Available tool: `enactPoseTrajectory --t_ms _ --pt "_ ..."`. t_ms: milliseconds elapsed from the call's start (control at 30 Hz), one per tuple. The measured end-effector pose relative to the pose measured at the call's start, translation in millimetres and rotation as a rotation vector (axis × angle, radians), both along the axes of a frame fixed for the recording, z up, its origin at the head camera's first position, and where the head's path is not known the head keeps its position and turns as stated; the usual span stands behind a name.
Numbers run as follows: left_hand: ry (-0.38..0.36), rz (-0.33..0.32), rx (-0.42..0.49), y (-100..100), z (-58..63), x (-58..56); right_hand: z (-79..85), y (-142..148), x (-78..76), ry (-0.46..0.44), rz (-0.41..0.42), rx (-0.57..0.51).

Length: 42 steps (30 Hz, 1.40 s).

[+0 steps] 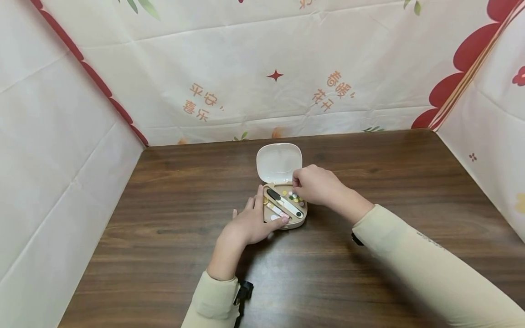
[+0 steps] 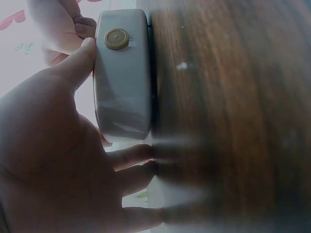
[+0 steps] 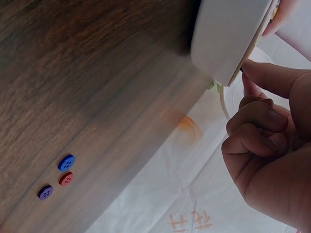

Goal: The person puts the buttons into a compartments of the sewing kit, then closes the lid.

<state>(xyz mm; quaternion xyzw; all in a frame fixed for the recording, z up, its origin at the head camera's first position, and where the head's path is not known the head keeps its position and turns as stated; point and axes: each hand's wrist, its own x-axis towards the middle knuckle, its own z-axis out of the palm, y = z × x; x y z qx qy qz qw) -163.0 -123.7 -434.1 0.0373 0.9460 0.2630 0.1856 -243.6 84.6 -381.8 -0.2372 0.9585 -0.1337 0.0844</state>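
A sewing kit box (image 1: 304,222) sits on the table with its white lid (image 1: 279,162) tipped back. Inside lie several small buttons (image 1: 295,199), a slim white tool with a black end (image 1: 290,207), and a pink-and-white strip by a gold ring. My left hand (image 1: 252,223) holds the box at its near left corner, thumb over the front rim, fingers along the left side. Over the button compartment, my right hand (image 1: 316,184) has thumb and forefinger pinched on a small dark button, mostly hidden; its other fingers curl in, as the right wrist view shows.
Three loose buttons, blue (image 3: 66,162), red (image 3: 66,179) and purple (image 3: 45,192), lie on the brown wooden table (image 1: 184,196) in the right wrist view. A round tan catch (image 2: 116,39) marks the box front. Printed white cloth (image 1: 246,82) surrounds the table's back and sides.
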Motion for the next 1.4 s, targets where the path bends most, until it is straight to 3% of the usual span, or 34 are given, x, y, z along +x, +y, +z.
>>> enactPoseTrajectory --t_ms 267,500,533,733,767,1000,1400 --pt "-0.003 -0.002 0.005 0.4 3.5 2.2 0.0 1.0 1.1 0.008 -0.007 0.012" --pt "-0.020 -0.007 -0.009 3.7 19.2 8.8 2.3 5.4 1.6 0.019 -0.002 0.012" --pt "-0.007 -0.010 -0.008 3.1 14.9 7.9 2.9 6.5 1.4 0.018 -0.002 0.011" --pt "-0.003 -0.006 -0.009 3.8 15.9 8.2 7.7 14.3 1.8 0.015 -0.012 0.005" --pt "-0.015 -0.002 -0.012 4.6 20.6 9.3 8.6 16.1 2.1 0.012 -0.015 0.007" --pt "-0.017 0.000 -0.024 4.3 15.3 7.5 13.1 34.5 4.5 -0.038 -0.033 0.048" --pt "-0.012 0.001 -0.014 2.8 12.9 6.2 1.7 79.9 8.8 -0.137 -0.068 0.142"
